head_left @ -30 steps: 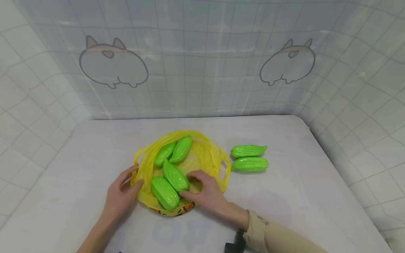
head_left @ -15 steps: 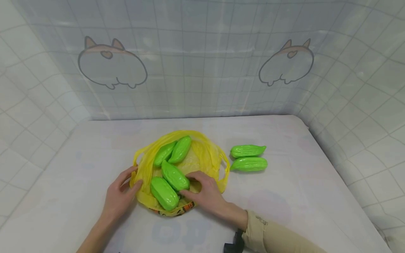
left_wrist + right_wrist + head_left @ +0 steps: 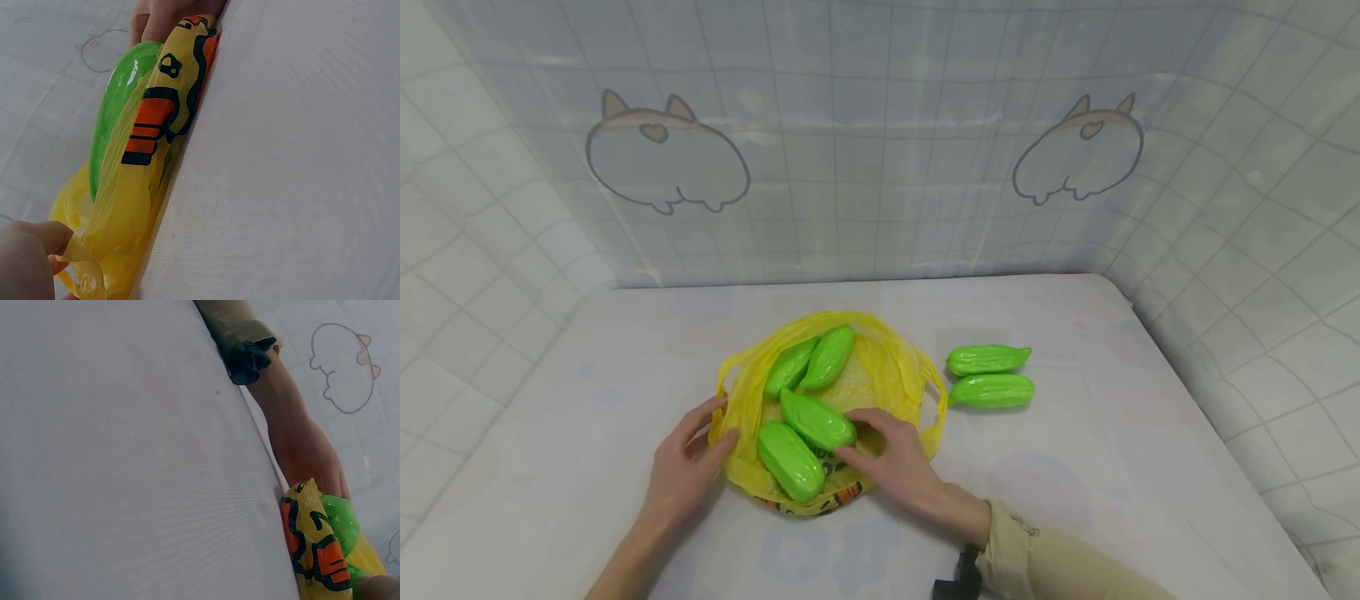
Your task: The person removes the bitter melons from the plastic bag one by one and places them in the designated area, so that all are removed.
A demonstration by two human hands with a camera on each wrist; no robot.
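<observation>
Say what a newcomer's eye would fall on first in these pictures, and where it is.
Probably the thin yellow plastic bag, open mid-table, with four glossy bright-green gourd-shaped objects inside. The person's left hand pinches the bag's left edge, while the right hand holds the end of one green object. Two more green gourd-shaped objects lie side by side just right of the bag.

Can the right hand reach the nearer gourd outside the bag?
Probably yes: once the right hand releases the bagged gourd, only the rim of the yellow bag separates it from the nearer gourd.
</observation>
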